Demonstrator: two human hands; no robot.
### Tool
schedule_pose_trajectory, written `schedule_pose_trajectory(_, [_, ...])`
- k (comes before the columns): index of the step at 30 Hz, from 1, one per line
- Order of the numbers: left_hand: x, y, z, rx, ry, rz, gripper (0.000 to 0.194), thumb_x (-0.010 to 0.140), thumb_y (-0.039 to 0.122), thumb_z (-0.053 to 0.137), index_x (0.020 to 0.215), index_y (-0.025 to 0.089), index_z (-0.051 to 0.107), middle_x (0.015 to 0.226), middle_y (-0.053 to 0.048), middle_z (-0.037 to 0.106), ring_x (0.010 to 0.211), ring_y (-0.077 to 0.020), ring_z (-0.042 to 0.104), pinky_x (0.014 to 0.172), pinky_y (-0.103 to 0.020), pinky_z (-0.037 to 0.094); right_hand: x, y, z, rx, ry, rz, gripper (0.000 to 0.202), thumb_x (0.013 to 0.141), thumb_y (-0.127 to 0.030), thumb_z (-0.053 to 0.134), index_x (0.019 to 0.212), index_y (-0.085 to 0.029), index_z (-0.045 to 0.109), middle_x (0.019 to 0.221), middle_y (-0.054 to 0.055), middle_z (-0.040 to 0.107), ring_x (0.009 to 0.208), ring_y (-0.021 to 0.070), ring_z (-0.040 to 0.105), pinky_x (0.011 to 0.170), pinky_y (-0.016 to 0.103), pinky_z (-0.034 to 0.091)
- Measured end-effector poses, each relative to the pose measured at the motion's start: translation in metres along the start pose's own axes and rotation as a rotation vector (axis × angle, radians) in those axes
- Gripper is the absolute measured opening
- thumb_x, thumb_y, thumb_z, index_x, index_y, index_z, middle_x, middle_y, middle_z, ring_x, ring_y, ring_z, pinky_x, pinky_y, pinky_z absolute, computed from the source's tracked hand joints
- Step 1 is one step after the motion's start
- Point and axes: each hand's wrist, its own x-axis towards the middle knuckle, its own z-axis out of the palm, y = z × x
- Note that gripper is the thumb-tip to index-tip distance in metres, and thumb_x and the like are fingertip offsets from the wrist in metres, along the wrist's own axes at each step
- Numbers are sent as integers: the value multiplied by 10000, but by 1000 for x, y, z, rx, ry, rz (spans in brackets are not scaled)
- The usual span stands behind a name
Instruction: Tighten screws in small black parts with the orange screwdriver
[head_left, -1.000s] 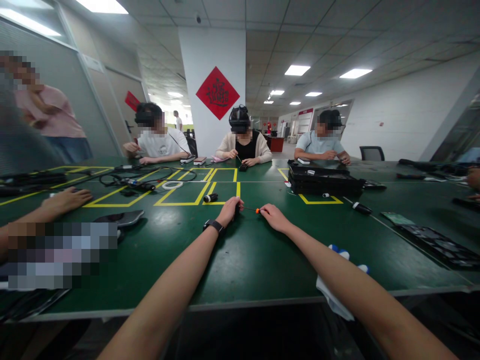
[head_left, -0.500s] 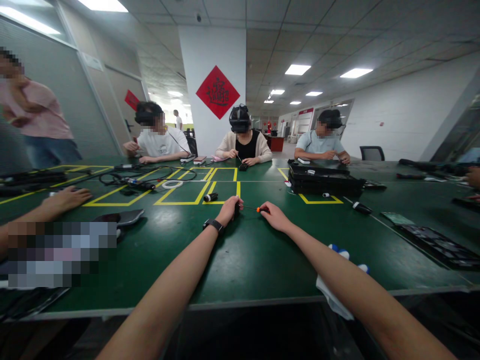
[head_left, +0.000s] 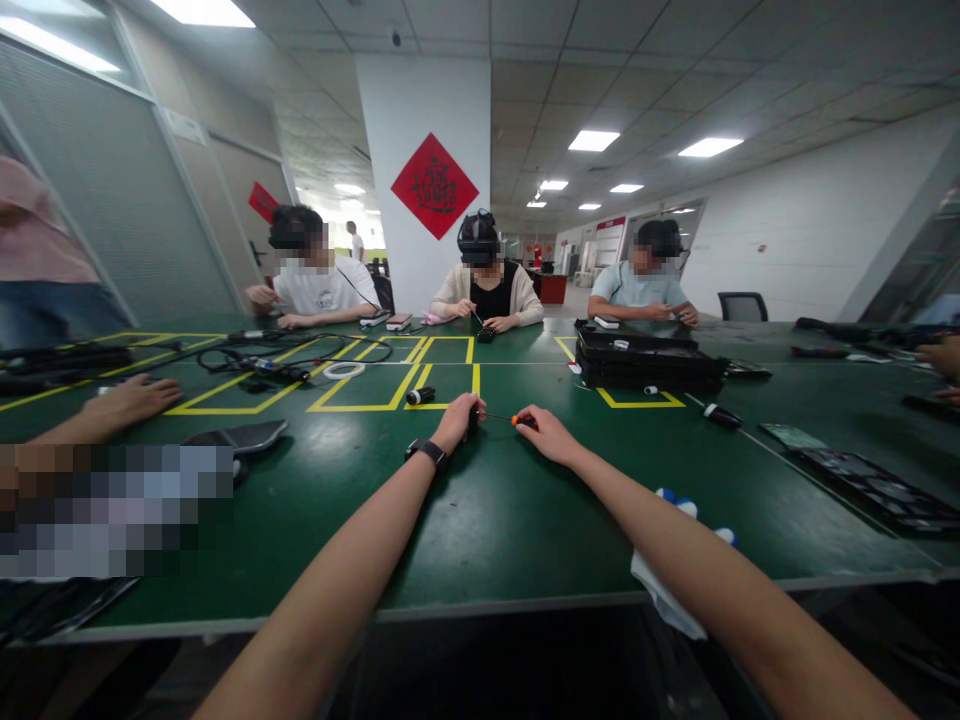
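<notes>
The thin orange-handled screwdriver (head_left: 504, 419) lies sideways between both hands, over the green table (head_left: 495, 520): right hand (head_left: 546, 432) pinches its handle, left hand (head_left: 459, 420) is closed on a small dark part (head_left: 472, 417) at the tip.

**Colours on the desk**

Desk (head_left: 480, 520) dark green, yellow tape lines (head_left: 397, 390). Screwdriver (head_left: 516, 420) handle orange. Watch (head_left: 427, 451) black. Cloth (head_left: 667, 590) white with blue spots. Tray (head_left: 649, 360) black. Wall sign (head_left: 435, 186) red diamond.
</notes>
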Motion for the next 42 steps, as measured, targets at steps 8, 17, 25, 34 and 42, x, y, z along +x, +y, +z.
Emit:
schedule_pose_trajectory(8, [-1, -1, -1, 15, -26, 8, 434, 754, 516, 339, 795, 141, 554, 684, -48, 577, 615, -129, 528, 517, -228, 377, 0, 2, 0, -36, 23, -38, 163, 750, -241, 499, 885, -162, 544, 873, 35, 545, 820, 133, 475, 752, 274, 374])
schedule_pose_trajectory(17, [-1, 0, 0, 0, -15, 4, 431, 754, 513, 352, 789, 134, 555, 698, -49, 575, 628, -126, 531, 557, -237, 393, 1, 1, 1, -27, 23, -25, 157, 769, -254, 467, 829, -152, 571, 849, 40, 549, 806, 133, 481, 759, 287, 373])
schedule_pose_trajectory(25, [-5, 6, 1, 25, -15, -4, 428, 759, 511, 334, 795, 143, 549, 715, -54, 578, 646, -137, 536, 522, -227, 383, 1, 0, 0, -32, 6, -14, 216, 801, -284, 428, 840, -145, 589, 855, 60, 553, 827, 141, 484, 776, 290, 365])
schedule_pose_trajectory(34, [-6, 8, 2, 35, -16, -16, 457, 748, 539, 327, 791, 142, 548, 714, -55, 579, 659, -142, 536, 547, -236, 387, -1, -2, 0, -16, 29, -35, 182, 771, -247, 480, 913, -166, 560, 893, 44, 554, 853, 142, 479, 766, 279, 367])
schedule_pose_trajectory(42, [-2, 3, 1, 21, -18, -4, 440, 748, 528, 339, 782, 145, 552, 687, -40, 578, 633, -130, 534, 564, -239, 388, 0, -2, -1, -85, 35, -24, 147, 786, -223, 452, 850, -150, 562, 863, 50, 543, 832, 142, 469, 760, 273, 356])
